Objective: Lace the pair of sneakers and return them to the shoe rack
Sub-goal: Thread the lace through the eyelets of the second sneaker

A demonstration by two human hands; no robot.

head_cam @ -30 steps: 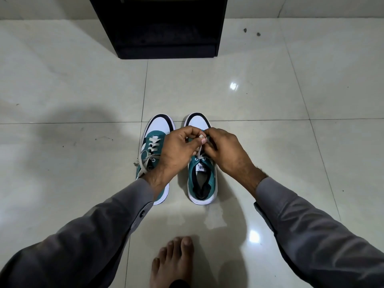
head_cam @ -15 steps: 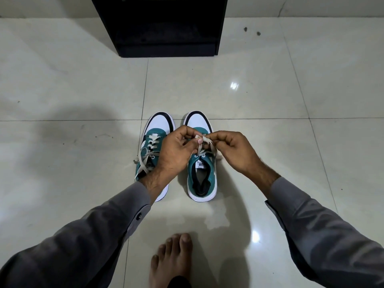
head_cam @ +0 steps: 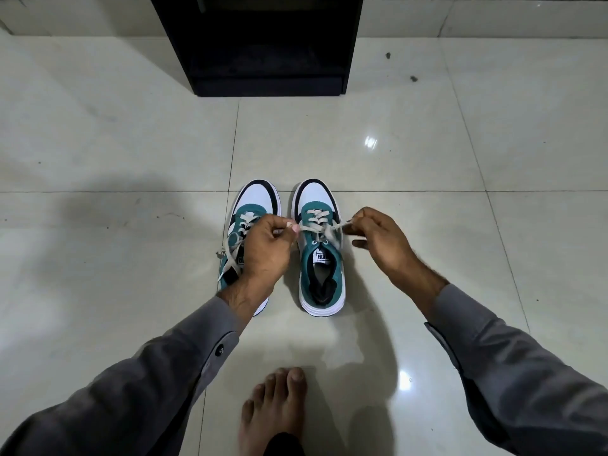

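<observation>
My hands have drawn apart: the left hand (head_cam: 263, 248) and right hand (head_cam: 381, 240) each pinch an end of the pale flat lace (head_cam: 324, 230), cinching it across the right-side teal-and-white sneaker (head_cam: 320, 258) on the floor between them. I judge the knot underway. The laced left-side teal sneaker (head_cam: 255, 205) lies under my left hand. Beyond both hands the black shoe rack (head_cam: 263, 47) waits, nothing blocking it; my bare foot (head_cam: 273, 409) stays behind.
</observation>
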